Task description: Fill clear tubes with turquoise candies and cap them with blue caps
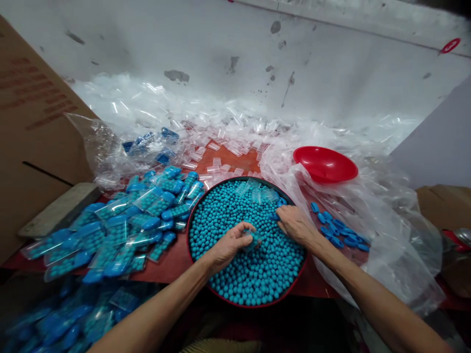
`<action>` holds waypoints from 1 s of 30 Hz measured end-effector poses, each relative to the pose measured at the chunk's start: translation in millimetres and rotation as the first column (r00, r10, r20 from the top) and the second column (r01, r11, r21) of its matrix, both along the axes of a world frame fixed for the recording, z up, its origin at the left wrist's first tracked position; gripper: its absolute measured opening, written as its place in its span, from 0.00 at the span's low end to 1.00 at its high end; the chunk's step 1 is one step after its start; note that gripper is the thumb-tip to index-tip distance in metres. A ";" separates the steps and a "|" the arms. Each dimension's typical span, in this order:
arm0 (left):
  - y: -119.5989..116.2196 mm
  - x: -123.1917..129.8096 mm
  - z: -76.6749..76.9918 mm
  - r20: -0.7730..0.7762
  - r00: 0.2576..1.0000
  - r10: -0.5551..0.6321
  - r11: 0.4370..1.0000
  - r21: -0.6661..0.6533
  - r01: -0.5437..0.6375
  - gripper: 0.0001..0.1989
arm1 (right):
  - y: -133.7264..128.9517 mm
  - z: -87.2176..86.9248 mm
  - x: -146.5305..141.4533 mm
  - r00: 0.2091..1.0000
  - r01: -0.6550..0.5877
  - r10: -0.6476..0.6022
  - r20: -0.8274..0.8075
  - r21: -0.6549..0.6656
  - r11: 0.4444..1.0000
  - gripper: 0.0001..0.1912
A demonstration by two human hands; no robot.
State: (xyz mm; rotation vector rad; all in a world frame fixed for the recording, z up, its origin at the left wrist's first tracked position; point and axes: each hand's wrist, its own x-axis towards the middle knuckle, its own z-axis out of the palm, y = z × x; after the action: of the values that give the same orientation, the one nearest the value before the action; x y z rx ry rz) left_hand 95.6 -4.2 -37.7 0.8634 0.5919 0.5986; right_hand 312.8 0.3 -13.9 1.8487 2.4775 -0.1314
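Observation:
A round tray (189, 240) full of small blue balls (253, 287) stands at the table's front edge. Above its middle, my left hand (235, 242) is closed round a small clear container (250, 239) with blue balls in it. My right hand (294, 223) reaches over the tray's right side, fingers closed at a blue cap (274, 216). More blue caps and several clear containers (257, 192) lie on the balls at the tray's back.
Filled packs with blue caps (117, 230) are heaped on the left. Loose blue caps (342, 233) and a red bowl (326, 164) lie on the right. Clear plastic pieces (217, 164) cover the back; a cardboard box (40, 127) and grey block (61, 211) stand left.

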 end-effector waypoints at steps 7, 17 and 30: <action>-1.7 3.5 -2.6 -0.173 0.981 0.084 0.990 0.128 -0.062 0.18 | -30.8 1.3 -38.1 0.672 -0.081 -0.134 -0.728 -0.253 0.964 0.16; -5.9 6.9 -1.8 -0.198 0.970 0.139 0.987 0.110 -0.119 0.22 | -37.3 0.5 -40.2 0.518 0.015 -0.258 -0.816 -0.293 0.956 0.19; -17.7 11.9 0.2 -0.134 0.975 0.175 0.981 -0.060 -0.185 0.29 | -52.1 -5.2 -49.9 0.610 0.067 0.017 -0.792 0.073 0.995 0.13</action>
State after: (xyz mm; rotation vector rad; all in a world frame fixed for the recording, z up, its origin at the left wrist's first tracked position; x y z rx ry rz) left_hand 107.5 -21.9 -37.4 0.7891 0.8106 0.6847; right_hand 262.9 -51.8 -19.1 2.1995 3.0016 -1.0977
